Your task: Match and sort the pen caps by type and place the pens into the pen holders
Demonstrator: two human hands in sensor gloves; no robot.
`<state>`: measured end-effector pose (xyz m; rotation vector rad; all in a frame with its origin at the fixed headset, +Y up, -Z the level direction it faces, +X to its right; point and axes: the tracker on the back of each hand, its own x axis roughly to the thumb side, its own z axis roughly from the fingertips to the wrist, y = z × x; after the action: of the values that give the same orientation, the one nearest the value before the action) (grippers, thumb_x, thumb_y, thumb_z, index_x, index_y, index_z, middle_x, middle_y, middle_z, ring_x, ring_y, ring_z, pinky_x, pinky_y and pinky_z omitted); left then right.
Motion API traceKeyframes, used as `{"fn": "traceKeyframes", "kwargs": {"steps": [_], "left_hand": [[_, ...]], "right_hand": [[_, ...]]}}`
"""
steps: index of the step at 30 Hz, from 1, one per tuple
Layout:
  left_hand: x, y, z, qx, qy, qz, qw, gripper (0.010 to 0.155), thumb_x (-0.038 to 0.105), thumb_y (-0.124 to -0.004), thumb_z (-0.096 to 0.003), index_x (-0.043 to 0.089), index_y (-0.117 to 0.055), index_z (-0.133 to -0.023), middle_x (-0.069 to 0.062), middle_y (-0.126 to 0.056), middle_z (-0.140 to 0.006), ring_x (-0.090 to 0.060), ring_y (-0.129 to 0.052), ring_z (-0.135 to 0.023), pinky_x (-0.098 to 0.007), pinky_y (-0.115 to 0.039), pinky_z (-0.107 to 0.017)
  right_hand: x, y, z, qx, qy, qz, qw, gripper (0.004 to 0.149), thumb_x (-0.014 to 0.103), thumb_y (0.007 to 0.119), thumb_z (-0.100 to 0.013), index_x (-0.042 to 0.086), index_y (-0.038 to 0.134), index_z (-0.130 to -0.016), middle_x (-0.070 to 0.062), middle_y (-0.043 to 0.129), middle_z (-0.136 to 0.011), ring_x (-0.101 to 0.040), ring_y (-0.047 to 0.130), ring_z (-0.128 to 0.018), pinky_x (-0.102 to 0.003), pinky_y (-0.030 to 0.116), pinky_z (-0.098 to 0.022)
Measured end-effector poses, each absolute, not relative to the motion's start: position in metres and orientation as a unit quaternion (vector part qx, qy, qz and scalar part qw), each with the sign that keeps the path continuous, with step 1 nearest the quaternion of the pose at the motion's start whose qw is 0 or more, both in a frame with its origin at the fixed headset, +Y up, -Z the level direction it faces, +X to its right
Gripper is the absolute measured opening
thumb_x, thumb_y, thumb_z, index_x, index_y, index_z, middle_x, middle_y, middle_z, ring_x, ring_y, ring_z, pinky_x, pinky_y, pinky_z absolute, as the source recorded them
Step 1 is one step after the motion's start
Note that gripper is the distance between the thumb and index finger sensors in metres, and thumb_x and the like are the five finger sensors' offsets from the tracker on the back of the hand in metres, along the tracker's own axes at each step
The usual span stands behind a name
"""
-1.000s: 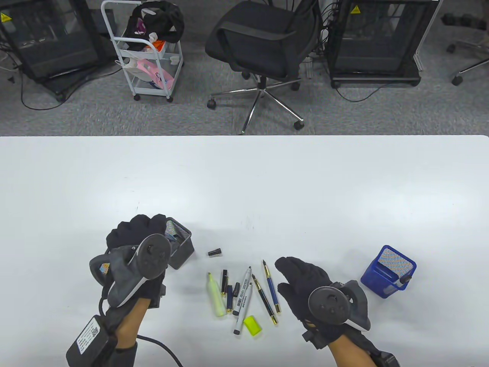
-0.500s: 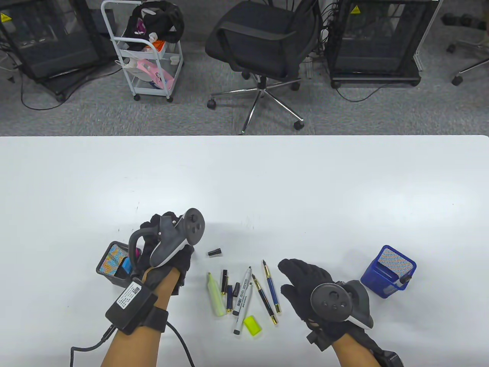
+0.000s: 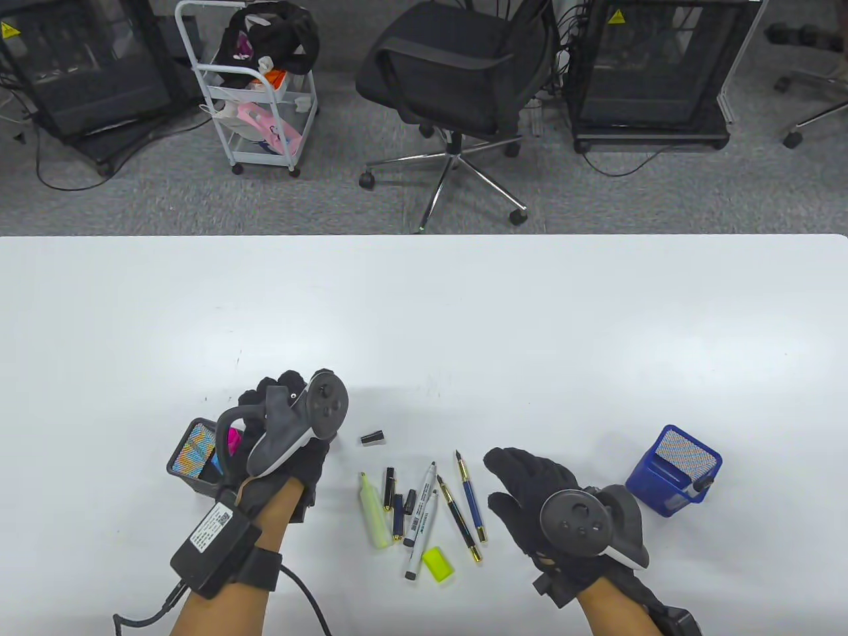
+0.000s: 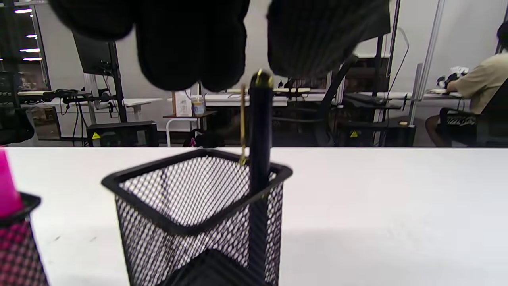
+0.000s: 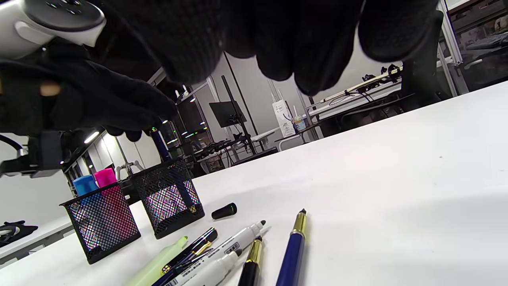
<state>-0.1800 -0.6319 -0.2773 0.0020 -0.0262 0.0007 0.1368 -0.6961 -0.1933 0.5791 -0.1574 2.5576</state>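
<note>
White table (image 3: 424, 318): capped pen (image 4: 260, 131) upright

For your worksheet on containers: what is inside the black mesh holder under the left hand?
One capped dark pen stands in the holder; its lower end is blurred behind mesh.

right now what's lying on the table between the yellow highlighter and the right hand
In the table view, between the yellow highlighter and the right hand: two white markers, loose dark caps, a black fountain pen, a blue one.

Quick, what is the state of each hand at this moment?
Left hand: above the black mesh holder, fingertips just over the capped pen standing in it; grip cannot be told.
Right hand: open, holding nothing.
</note>
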Motion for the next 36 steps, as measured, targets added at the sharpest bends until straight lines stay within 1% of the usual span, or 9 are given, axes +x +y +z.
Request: {"fn": "traceKeyframes", "kwargs": {"steps": [1, 4, 8, 11, 16, 21, 24, 28, 36], "left_hand": [[-0.179, -0.629, -0.274, 0.008, -0.018, 0.004, 1.0, 0.06, 0.037, -0.081, -0.0475, 0.03, -0.067, -0.105, -0.024, -0.072, -0.106, -0.042, -0.086, -0.081, -0.072, -0.063, -0.062], [-0.168, -0.623, -0.256, 0.031, -0.081, 0.031, 0.996, 0.077, 0.044, -0.084, -0.0446, 0.022, -0.05, -0.11, -0.028, -0.049, -0.113, -0.046, -0.07, -0.092, -0.074, -0.057, -0.064], [-0.146, -0.627, -0.228, 0.035, -0.144, 0.032, 0.988, 0.085, 0.05, -0.085, -0.0422, 0.016, -0.046, -0.111, -0.027, -0.052, -0.111, -0.044, -0.073, -0.089, -0.072, -0.06, -0.063], [-0.133, -0.639, -0.219, -0.004, -0.145, 0.03, 0.989, 0.083, 0.05, -0.086, -0.0416, 0.013, -0.053, -0.109, -0.026, -0.066, -0.105, -0.039, -0.085, -0.079, -0.068, -0.069, -0.058], [-0.126, -0.674, -0.224, -0.111, -0.063, -0.001, 0.992, 0.074, 0.048, -0.086, -0.0428, 0.007, -0.069, -0.102, -0.023, -0.092, -0.088, -0.029, -0.103, -0.051, -0.058, -0.085, -0.043], [-0.13, -0.71, -0.235, -0.199, 0.002, 0.012, 0.98, 0.075, 0.047, -0.087, -0.0431, -0.001, -0.072, -0.099, -0.02, -0.103, -0.076, -0.025, -0.11, -0.035, -0.054, -0.091, -0.031], [-0.13, -0.726, -0.238, -0.234, 0.029, 0.025, 0.972, 0.078, 0.048, -0.087, -0.0427, -0.003, -0.071, -0.099, -0.02, -0.105, -0.073, -0.024, -0.111, -0.031, -0.053, -0.091, -0.028], [-0.126, -0.74, -0.24, -0.248, 0.039, 0.01, 0.968, 0.08, 0.048, -0.088, -0.0419, -0.003, -0.069, -0.1, -0.019, -0.104, -0.074, -0.024, -0.111, -0.032, -0.053, -0.091, -0.028], [-0.126, -0.748, -0.241, -0.243, 0.047, 0.004, 0.969, 0.081, 0.047, -0.091, -0.041, -0.002, -0.068, -0.102, -0.018, -0.103, -0.075, -0.025, -0.11, -0.034, -0.053, -0.091, -0.03]], "right_hand": [[0.137, -0.696, -0.193, 0.213, -0.058, 0.941, 0.255, 0.062, 0.035, 0.086, -0.045, 0.014, 0.064, -0.1, -0.021, 0.076, -0.095, -0.04, 0.089, -0.083, -0.061, 0.073, -0.062], [0.137, -0.696, -0.193, 0.212, -0.058, 0.941, 0.257, 0.062, 0.035, 0.086, -0.045, 0.014, 0.064, -0.099, -0.021, 0.076, -0.096, -0.04, 0.089, -0.082, -0.061, 0.073, -0.062], [0.138, -0.696, -0.193, 0.21, -0.059, 0.941, 0.258, 0.062, 0.035, 0.086, -0.045, 0.014, 0.064, -0.1, -0.021, 0.076, -0.095, -0.04, 0.089, -0.083, -0.061, 0.073, -0.062], [0.139, -0.696, -0.194, 0.209, -0.06, 0.941, 0.257, 0.062, 0.035, 0.086, -0.045, 0.014, 0.064, -0.1, -0.022, 0.076, -0.095, -0.04, 0.089, -0.083, -0.061, 0.073, -0.062], [0.142, -0.698, -0.195, 0.205, -0.053, 0.942, 0.259, 0.062, 0.036, 0.086, -0.045, 0.014, 0.064, -0.1, -0.022, 0.076, -0.095, -0.04, 0.089, -0.082, -0.061, 0.073, -0.062], [0.142, -0.698, -0.195, 0.206, -0.045, 0.943, 0.258, 0.063, 0.037, 0.086, -0.045, 0.014, 0.064, -0.1, -0.022, 0.076, -0.095, -0.04, 0.089, -0.082, -0.061, 0.073, -0.062], [0.141, -0.699, -0.196, 0.209, -0.041, 0.943, 0.257, 0.062, 0.037, 0.086, -0.045, 0.014, 0.065, -0.099, -0.021, 0.077, -0.095, -0.04, 0.09, -0.081, -0.061, 0.073, -0.062], [0.139, -0.699, -0.195, 0.213, -0.036, 0.942, 0.256, 0.062, 0.037, 0.086, -0.045, 0.014, 0.065, -0.099, -0.021, 0.078, -0.095, -0.039, 0.09, -0.081, -0.061, 0.073, -0.062], [0.139, -0.699, -0.196, 0.211, -0.033, 0.943, 0.254, 0.064, 0.037, 0.088, -0.044, 0.013, 0.065, -0.099, -0.021, 0.078, -0.095, -0.039, 0.09, -0.081, -0.061, 0.073, -0.062]]}}
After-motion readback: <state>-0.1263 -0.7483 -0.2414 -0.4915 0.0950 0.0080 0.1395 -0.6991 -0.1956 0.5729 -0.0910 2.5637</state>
